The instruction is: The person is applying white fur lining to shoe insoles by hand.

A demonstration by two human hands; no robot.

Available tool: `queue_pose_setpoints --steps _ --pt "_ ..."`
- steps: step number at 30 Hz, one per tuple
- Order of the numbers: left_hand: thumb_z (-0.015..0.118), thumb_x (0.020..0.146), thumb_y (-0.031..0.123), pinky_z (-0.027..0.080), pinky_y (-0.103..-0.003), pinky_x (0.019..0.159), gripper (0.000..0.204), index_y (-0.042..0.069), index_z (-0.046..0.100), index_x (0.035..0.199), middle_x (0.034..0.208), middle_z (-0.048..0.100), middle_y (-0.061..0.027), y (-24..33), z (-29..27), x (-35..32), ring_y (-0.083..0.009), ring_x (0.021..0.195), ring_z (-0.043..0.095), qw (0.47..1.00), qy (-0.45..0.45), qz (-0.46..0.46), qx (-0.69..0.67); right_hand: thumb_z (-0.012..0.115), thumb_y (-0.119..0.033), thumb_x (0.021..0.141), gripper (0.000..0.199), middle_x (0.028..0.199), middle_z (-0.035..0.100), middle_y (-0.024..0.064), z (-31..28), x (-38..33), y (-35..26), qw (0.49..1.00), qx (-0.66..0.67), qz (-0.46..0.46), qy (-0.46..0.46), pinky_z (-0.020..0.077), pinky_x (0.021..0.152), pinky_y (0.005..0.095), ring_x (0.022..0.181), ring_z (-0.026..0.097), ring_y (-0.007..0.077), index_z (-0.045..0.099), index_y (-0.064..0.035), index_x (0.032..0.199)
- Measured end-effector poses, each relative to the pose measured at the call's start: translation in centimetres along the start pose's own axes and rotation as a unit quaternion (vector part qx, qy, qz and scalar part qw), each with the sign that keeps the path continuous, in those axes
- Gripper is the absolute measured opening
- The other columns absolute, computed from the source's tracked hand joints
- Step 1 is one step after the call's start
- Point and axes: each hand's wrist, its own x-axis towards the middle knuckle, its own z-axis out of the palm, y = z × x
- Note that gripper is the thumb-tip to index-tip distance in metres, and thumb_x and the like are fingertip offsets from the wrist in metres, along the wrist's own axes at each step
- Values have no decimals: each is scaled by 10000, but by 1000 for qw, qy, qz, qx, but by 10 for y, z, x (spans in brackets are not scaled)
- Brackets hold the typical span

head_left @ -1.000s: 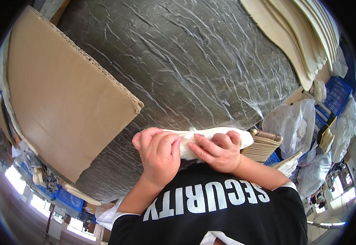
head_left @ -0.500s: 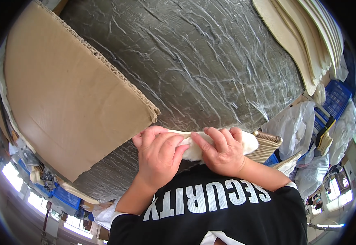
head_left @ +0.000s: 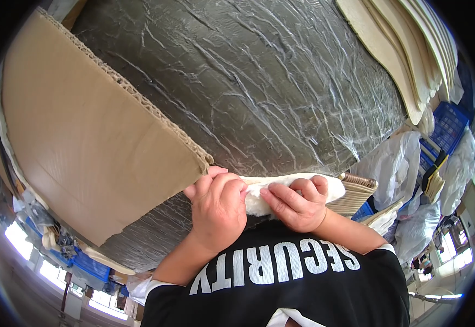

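Note:
A white fleecy insole-shaped piece lies between both hands at the near edge of the table. My left hand grips its left end, fingers curled over it. Over the middle of the piece, my right hand presses down with thumb and fingers pinching the fleece. Both hands sit just in front of my black shirt with white lettering. The piece's underside is hidden.
The table is wrapped in grey crinkled plastic film. A large brown cardboard sheet lies on its left half, corner near my left hand. A stack of beige insoles sits far right; more stacked insoles, plastic bags and blue crates stand to the right.
The view has shifted so the cardboard corner now lies close to my left hand. Both hands keep hold of the white piece, with the right fingers moved slightly along it.

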Motion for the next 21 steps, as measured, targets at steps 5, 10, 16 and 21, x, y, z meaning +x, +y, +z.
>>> queue_pose_setpoints --steps 5,10,16,21 --pt "695 705 23 341 -451 877 207 80 584 871 907 633 -37 -1 8 -2 -278 944 561 999 37 10 18 605 -274 626 437 951 605 -89 0 1 -1 999 -29 8 -15 303 690 328 700 471 107 754 -163 1022" --pt "704 698 30 346 -445 869 206 82 582 856 897 633 -34 -5 13 -4 -268 910 564 998 58 25 9 610 -280 633 440 930 589 -90 1 1 -2 999 -41 14 -18 295 683 330 691 459 110 754 -165 1033" --pt "717 695 29 345 -450 869 218 93 590 860 888 627 -22 -6 14 -6 -262 913 560 996 76 30 18 662 -285 664 338 934 600 -83 3 -1 -5 999 -4 53 12 311 719 344 719 484 116 742 -187 977" --pt "786 676 108 329 -487 886 272 99 613 886 900 624 -12 6 -11 5 -261 945 556 999 -27 9 35 712 -302 695 210 909 616 -73 7 -5 -1 997 12 24 67 324 755 356 740 520 119 689 -204 880"
